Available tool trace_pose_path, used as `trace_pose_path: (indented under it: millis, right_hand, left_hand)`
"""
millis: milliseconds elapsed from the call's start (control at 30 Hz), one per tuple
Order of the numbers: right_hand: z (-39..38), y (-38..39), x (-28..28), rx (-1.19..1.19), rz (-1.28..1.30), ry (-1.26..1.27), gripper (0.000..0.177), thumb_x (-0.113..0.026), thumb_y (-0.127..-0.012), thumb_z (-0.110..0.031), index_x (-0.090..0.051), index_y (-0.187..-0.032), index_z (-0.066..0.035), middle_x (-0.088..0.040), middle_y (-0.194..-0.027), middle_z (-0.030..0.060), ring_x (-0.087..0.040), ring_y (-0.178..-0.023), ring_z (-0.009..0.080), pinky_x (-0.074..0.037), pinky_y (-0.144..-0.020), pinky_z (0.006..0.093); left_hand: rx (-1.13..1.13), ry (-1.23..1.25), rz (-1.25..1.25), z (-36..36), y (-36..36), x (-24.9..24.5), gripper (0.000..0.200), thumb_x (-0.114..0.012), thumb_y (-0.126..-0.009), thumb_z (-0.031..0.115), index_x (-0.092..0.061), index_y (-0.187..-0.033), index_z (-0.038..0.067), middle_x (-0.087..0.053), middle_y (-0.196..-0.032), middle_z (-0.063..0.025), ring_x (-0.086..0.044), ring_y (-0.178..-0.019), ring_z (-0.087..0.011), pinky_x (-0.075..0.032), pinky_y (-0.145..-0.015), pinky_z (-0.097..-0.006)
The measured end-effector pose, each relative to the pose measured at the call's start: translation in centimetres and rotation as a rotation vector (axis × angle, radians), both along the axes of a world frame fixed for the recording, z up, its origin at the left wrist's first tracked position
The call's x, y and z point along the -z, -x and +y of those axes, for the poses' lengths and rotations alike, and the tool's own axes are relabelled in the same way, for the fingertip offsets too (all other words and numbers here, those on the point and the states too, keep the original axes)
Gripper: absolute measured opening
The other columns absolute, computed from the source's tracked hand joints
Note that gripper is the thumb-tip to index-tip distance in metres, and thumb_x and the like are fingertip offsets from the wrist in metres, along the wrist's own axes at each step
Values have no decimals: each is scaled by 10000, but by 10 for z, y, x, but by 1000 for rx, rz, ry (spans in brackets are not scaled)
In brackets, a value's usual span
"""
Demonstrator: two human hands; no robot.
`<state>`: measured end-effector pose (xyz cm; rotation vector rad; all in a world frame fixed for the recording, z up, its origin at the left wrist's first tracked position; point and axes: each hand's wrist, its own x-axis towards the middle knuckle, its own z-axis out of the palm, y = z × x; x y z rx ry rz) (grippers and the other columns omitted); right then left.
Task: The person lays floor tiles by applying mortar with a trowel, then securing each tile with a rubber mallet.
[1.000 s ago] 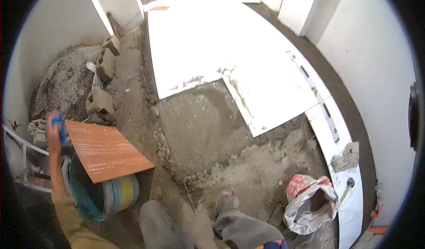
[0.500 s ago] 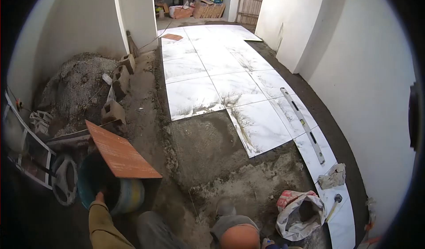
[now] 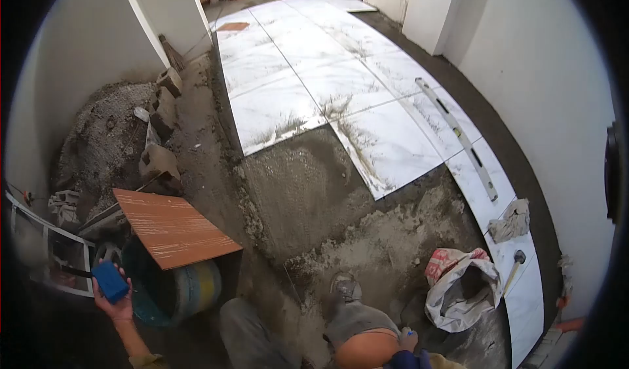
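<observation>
My left hand (image 3: 118,309) is raised beside the bucket, its fingers wrapped round a blue sponge (image 3: 110,282). Just right of it stands the bucket (image 3: 200,287), with a brown tile (image 3: 173,228) lying tilted across its top. Low in the view, beside my bent knee (image 3: 367,350), my right hand (image 3: 407,343) is closed. A small blue and white bit shows at its fingers, too little to name. To the right of that hand sits an open sack (image 3: 442,300) with a red print.
White tiles (image 3: 275,74) cover much of the floor, bordering a bed of wet mortar (image 3: 304,185). A spirit level (image 3: 458,136), a grey rag (image 3: 510,220) and a mallet (image 3: 515,269) lie on the right-hand tiles. Concrete blocks (image 3: 159,166) edge a gravel heap (image 3: 98,133) at left.
My left hand has come up out of the bucket, now holding the blue sponge. The view has tilted down, and more of my right hand shows.
</observation>
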<state>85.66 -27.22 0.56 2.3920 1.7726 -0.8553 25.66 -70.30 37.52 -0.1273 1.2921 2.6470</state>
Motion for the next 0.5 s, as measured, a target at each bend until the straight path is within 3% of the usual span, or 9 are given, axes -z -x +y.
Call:
trace_pose_path:
  millis: [33,100,167,200,267,300,367,433,500]
  right_hand:
    - [-4,2,0,37,9,-47,428,-599,-857,-338,-587,-912,86,-622,-884,295,-617,-875,411,-477,-719,432]
    - [-3,-1,-1,-53,93,-78,406,-599,-861,-323,-583,-885,82,-618,-851,279,-613,-830,390,-470,-702,430]
    - [-1,1,-6,-141,178,-106,376,-592,-874,-299,-566,-836,75,-605,-780,237,-580,-733,348,-451,-667,426]
    - [1,5,-12,-141,152,-73,369,-586,-883,-290,-554,-813,71,-595,-743,210,-552,-681,325,-439,-649,425]
    - [-4,-1,-4,-169,221,-140,366,-584,-891,-295,-535,-783,51,-552,-678,154,-493,-627,285,-415,-612,424]
    - [0,6,-13,-152,240,-114,369,-589,-890,-302,-530,-774,44,-542,-658,139,-500,-612,264,-416,-594,414]
    - [3,20,-32,-121,249,-79,373,-593,-889,-308,-525,-766,37,-533,-639,125,-508,-597,243,-416,-575,404]
    - [7,31,-41,55,318,32,389,-597,-885,-327,-511,-746,26,-499,-592,98,-497,-551,205,-407,-534,391]
    - [3,24,-31,34,297,-10,393,-593,-886,-330,-503,-741,24,-493,-580,92,-496,-534,200,-405,-524,386]
  left_hand:
    - [221,3,140,33,-3,-13,587,-519,-926,458,-373,-1391,131,-504,-1301,-187,-565,-1117,-339,-503,-863,-555]
    - [400,63,170,115,-8,-25,618,-494,-938,475,-329,-1407,108,-513,-1277,-208,-591,-1069,-346,-548,-796,-503]
    - [453,282,108,184,-11,2,656,-548,-909,450,-345,-1377,38,-526,-1238,-220,-638,-936,-308,-591,-643,-426]
    - [724,342,86,211,5,36,651,-607,-872,428,-370,-1370,83,-524,-1235,-185,-631,-920,-285,-582,-594,-360]
    - [1067,588,18,312,-2,66,694,-695,-797,425,-415,-1348,108,-544,-1219,-152,-611,-955,-253,-536,-750,-350]
    - [1209,738,119,345,5,116,688,-718,-775,443,-456,-1322,120,-560,-1191,-118,-576,-989,-225,-487,-825,-347]
    - [1447,823,186,414,6,184,537,-715,-815,367,-521,-1252,122,-575,-1116,-60,-544,-975,-180,-467,-828,-337]
    - [1609,775,182,477,9,240,471,-721,-819,329,-553,-1208,124,-581,-1100,-48,-546,-982,-168,-470,-813,-337]
    - [1711,904,382,529,18,281,431,-739,-803,306,-578,-1158,123,-587,-1089,-38,-565,-944,-164,-478,-791,-330]
